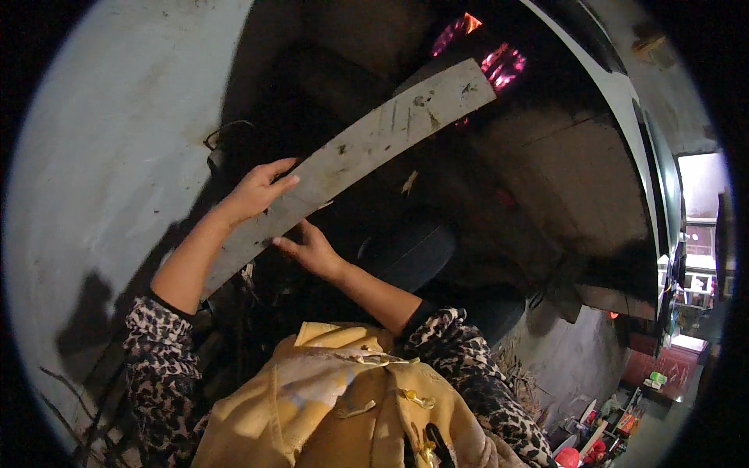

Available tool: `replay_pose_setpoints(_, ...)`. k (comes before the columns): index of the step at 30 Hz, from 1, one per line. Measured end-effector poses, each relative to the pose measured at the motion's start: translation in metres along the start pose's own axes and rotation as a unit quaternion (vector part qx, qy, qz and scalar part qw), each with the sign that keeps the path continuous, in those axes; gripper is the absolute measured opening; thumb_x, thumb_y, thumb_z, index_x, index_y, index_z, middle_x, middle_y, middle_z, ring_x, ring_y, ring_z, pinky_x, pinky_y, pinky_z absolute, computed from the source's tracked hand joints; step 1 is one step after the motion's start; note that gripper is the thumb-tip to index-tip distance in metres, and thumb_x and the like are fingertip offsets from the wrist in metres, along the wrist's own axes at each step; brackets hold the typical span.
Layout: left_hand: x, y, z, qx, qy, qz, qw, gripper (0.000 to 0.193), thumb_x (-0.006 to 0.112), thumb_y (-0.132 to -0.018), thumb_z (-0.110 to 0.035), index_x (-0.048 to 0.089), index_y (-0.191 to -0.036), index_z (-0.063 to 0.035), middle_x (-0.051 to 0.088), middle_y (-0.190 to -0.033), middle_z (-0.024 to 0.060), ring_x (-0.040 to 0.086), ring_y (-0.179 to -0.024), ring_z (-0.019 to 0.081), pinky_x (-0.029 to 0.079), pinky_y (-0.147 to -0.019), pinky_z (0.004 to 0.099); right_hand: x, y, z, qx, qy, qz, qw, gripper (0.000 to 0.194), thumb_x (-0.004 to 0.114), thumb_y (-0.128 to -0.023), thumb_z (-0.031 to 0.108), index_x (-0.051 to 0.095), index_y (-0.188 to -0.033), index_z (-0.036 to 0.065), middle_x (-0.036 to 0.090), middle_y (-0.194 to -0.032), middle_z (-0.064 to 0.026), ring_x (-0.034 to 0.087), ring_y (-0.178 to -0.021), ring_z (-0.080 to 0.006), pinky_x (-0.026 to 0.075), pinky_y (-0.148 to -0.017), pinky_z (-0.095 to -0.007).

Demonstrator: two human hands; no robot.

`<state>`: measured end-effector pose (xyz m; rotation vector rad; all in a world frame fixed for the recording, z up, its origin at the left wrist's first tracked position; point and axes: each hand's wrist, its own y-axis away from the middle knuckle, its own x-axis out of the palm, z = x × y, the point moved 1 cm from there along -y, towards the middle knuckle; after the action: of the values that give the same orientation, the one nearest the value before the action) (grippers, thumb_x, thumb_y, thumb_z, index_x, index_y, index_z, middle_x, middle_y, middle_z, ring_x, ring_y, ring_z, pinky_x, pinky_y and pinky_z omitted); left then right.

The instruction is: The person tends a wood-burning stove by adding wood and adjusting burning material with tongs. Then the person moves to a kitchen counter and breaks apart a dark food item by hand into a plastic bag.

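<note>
A long, flat wooden board [374,140], scuffed and dark-spotted, slants from lower left to upper right before me. My left hand [257,190] grips its upper edge near the close end, thumb across the face. From the lower edge my right hand [313,251] holds the same board, with the thumb showing and most fingers hidden behind it. The board's far end lies, in this view, right beside glowing embers [503,65] in a dark opening. More fire [468,24] shows just above.
A pale wall [129,117] rises on the left. The dark stove body [562,158] curves along the right. Thin dry twigs [76,403] lie at lower left, with brushwood [518,374] at lower right. Assorted household items [603,433] stand on the far right.
</note>
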<state>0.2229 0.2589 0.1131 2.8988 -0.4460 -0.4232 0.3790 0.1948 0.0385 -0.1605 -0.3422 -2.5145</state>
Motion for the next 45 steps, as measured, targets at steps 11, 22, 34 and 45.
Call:
replay_pose_setpoints(11, 0.045, -0.128, -0.037, 0.048, -0.100, -0.075, 0.991, 0.053, 0.058, -0.093, -0.040, 0.058, -0.123, 0.0039, 0.062, -0.120, 0.0234, 0.061, -0.110, 0.0338, 0.047, -0.093, 0.0399, -0.059, -0.023, 0.033, -0.022, -0.142, -0.218, 0.965, 0.042, 0.058, -0.096, 0.018, 0.041, -0.130, 0.000, 0.058, -0.108, -0.0076, 0.053, -0.081, -0.0130, 0.047, -0.069, -0.0280)
replay_pose_setpoints(22, 0.018, -0.076, -0.050, -0.008, -0.317, 0.100, 0.943, 0.109, 0.076, -0.068, -0.063, 0.037, -0.138, 0.0106, 0.050, -0.133, 0.0307, 0.054, -0.121, 0.0377, 0.044, -0.101, 0.0404, -0.173, -0.036, 0.087, -0.062, -0.163, -0.373, 0.911, 0.035, 0.062, -0.094, 0.024, 0.053, -0.124, 0.008, 0.059, -0.103, -0.0033, 0.053, -0.083, -0.0150, 0.045, -0.067, -0.0295)
replay_pose_setpoints(34, 0.110, -0.062, -0.040, -0.007, -0.270, -0.066, 0.961, 0.041, 0.067, -0.083, -0.016, 0.045, -0.109, 0.0066, 0.062, -0.106, 0.0284, 0.062, -0.099, 0.0437, 0.051, -0.084, 0.0489, -0.185, -0.025, 0.100, -0.105, -0.036, -0.415, 0.903, 0.055, 0.057, -0.095, 0.020, 0.038, -0.144, 0.004, 0.050, -0.137, -0.0120, 0.050, -0.119, -0.0248, 0.039, -0.100, -0.0346)
replay_pose_setpoints(45, 0.143, -0.114, -0.033, -0.074, -0.258, -0.039, 0.963, 0.035, 0.054, -0.085, -0.001, 0.048, -0.119, 0.0058, 0.061, -0.117, 0.0266, 0.061, -0.107, 0.0407, 0.051, -0.089, 0.0480, -0.200, -0.036, 0.072, -0.071, 0.158, -0.426, 0.888, 0.066, 0.064, -0.092, 0.029, 0.037, -0.145, 0.001, 0.045, -0.142, -0.0177, 0.044, -0.129, -0.0267, 0.034, -0.106, -0.0326)
